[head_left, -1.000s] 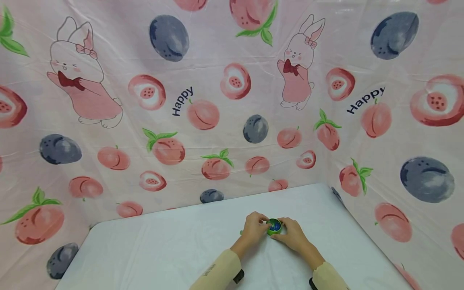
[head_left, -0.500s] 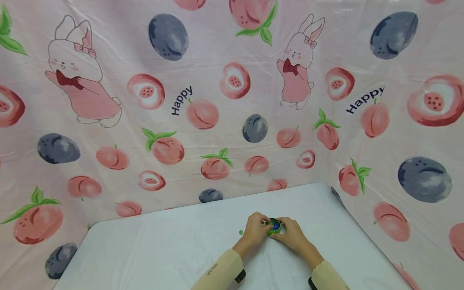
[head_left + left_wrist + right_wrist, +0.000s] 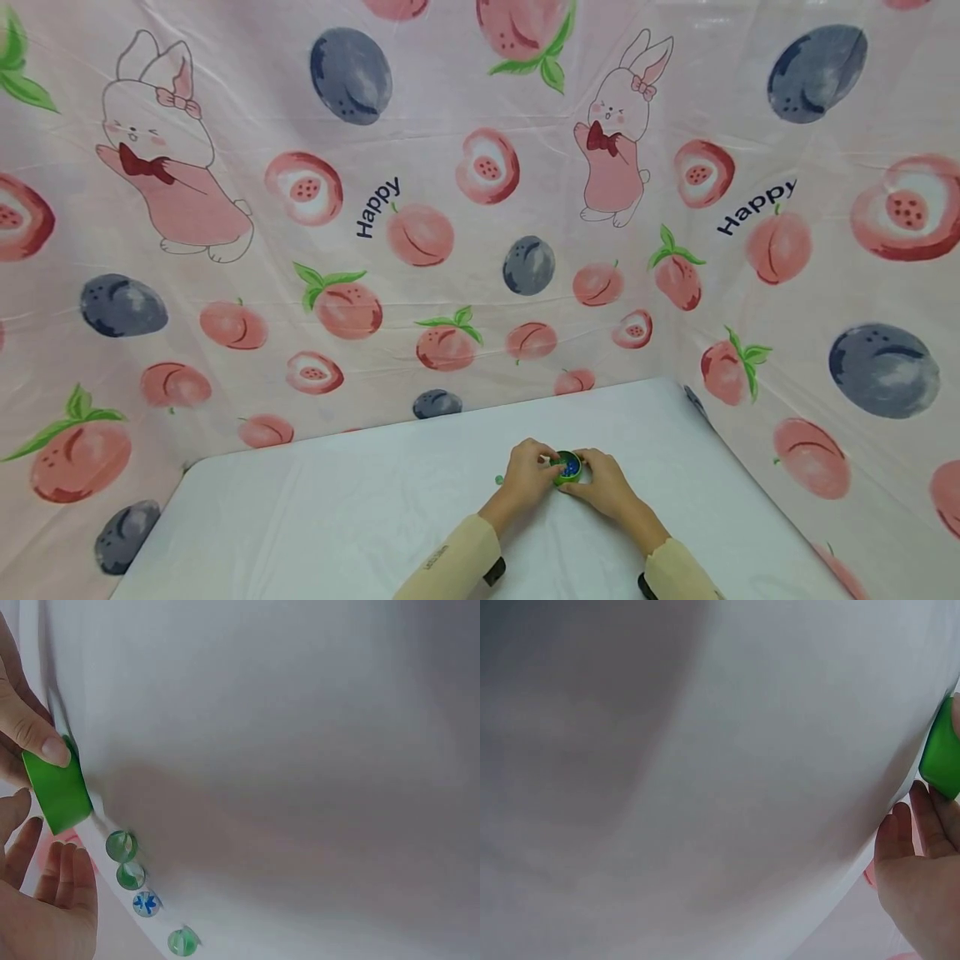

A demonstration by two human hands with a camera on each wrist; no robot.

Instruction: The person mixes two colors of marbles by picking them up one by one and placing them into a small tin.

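A small round green tub (image 3: 567,479) stands on the white table cover between my hands. Blue and green show inside it. My right hand (image 3: 606,483) grips it from the right, and in the left wrist view the right thumb (image 3: 55,750) presses its wall. From the left, my left hand (image 3: 527,473) reaches over the rim with thumb and index fingertips at the opening; I cannot tell whether they pinch anything. Its other fingers (image 3: 66,877) are held apart from the tub. Beside the left hand lie several glass marbles, green ones (image 3: 121,846) and a blue-patterned one (image 3: 146,904).
The white-covered table (image 3: 337,517) spreads out to the left and in front of my arms. A pink curtain (image 3: 420,100) printed with fruit and rabbits rises behind the table and along its right side. A dark object (image 3: 696,401) sits at the right edge.
Little differs: my left fingertips shift slightly at the tub's opening. The tub, my right hand and the green marble by the left hand stay in about the same place.
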